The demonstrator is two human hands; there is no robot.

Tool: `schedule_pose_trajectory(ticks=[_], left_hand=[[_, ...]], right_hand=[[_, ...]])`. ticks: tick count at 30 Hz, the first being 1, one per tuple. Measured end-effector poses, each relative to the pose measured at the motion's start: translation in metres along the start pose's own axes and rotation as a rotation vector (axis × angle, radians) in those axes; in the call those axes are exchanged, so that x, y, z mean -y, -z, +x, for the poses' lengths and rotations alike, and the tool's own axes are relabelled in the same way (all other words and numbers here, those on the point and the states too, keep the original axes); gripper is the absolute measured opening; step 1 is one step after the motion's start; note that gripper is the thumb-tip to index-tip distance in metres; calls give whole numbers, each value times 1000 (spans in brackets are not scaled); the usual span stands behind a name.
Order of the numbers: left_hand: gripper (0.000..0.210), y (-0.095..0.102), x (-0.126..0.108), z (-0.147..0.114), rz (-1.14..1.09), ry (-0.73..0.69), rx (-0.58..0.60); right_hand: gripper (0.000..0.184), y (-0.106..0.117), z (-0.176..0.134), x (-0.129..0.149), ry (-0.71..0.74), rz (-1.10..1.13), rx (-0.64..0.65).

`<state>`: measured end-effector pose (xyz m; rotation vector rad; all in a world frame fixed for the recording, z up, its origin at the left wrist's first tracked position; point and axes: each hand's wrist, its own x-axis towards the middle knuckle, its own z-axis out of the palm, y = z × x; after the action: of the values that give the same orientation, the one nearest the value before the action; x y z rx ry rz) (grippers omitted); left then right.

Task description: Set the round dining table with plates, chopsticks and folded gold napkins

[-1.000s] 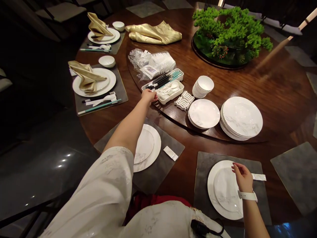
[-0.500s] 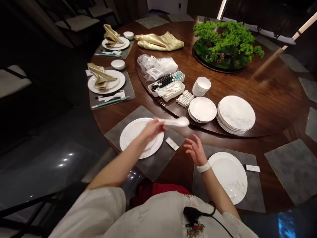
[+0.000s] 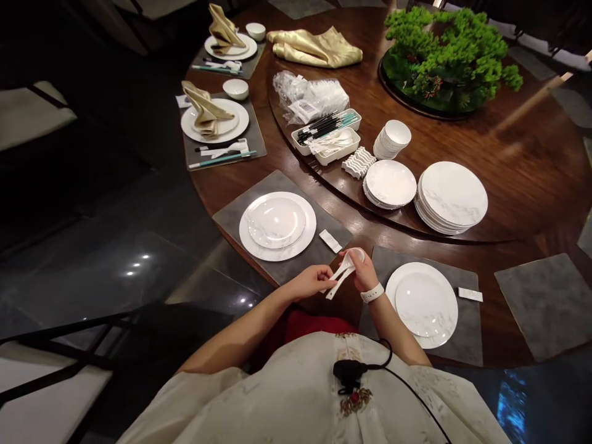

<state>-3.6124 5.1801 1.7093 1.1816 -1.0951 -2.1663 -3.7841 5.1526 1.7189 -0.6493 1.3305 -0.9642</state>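
Two white soup spoons (image 3: 341, 275) are held between my hands in front of my body, above the table's near edge. My right hand (image 3: 364, 271) is closed around the bowl ends. At the handles, my left hand (image 3: 315, 280) pinches one spoon with its fingertips. A small white rest (image 3: 330, 241) lies on the grey placemat (image 3: 272, 183) just beyond my hands. On that mat a smaller marbled plate (image 3: 277, 221) sits on a larger white plate (image 3: 246, 239). To my right, another pair of stacked plates (image 3: 425, 302) lies beside a second white rest (image 3: 470, 294).
On the raised round turntable stand trays of chopsticks and spoons (image 3: 328, 139), wavy white rests (image 3: 359, 162), stacked bowls (image 3: 392, 139), small plates (image 3: 391, 183) and large plates (image 3: 453, 194). Beyond are a gold cloth (image 3: 317, 48) and a green plant centrepiece (image 3: 451, 58). Chairs stand at left.
My left hand has come back from over the left plates towards my body. My right hand, open before, has closed on the spoons' bowl ends. The view has shifted slightly.
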Motion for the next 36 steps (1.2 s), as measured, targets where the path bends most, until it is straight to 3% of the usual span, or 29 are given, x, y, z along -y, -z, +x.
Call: schedule_pose_trajectory(ticks=[4, 7, 10, 12, 17, 20, 23, 31, 36], left_hand=[[32, 13, 9, -5, 109, 21, -106], [24, 29, 22, 1, 433, -51, -364], [22, 44, 38, 17, 717, -75, -565], [22, 50, 48, 28, 826, -31, -616], [21, 55, 63, 47, 1039, 79, -584], [21, 58, 70, 54, 1110, 102, -554], [20, 59, 75, 59, 1155, 115, -540], [23, 58, 79, 66, 1164, 116, -531], [30, 61, 72, 65, 1147, 122, -510]], right_hand=[[51, 19, -2, -8, -19, 72, -174], [54, 39, -7, -12, -70, 129, -261], [55, 52, -17, -18, -88, 133, -294], [53, 54, -26, -23, -117, 115, -251], [43, 52, -53, -32, -306, 40, 60], [47, 52, -67, -35, -430, 62, 232], [51, 50, -72, -37, -462, 77, 333], [46, 55, -57, -21, -262, -20, 272], [49, 63, -64, -3, -284, -97, 318]])
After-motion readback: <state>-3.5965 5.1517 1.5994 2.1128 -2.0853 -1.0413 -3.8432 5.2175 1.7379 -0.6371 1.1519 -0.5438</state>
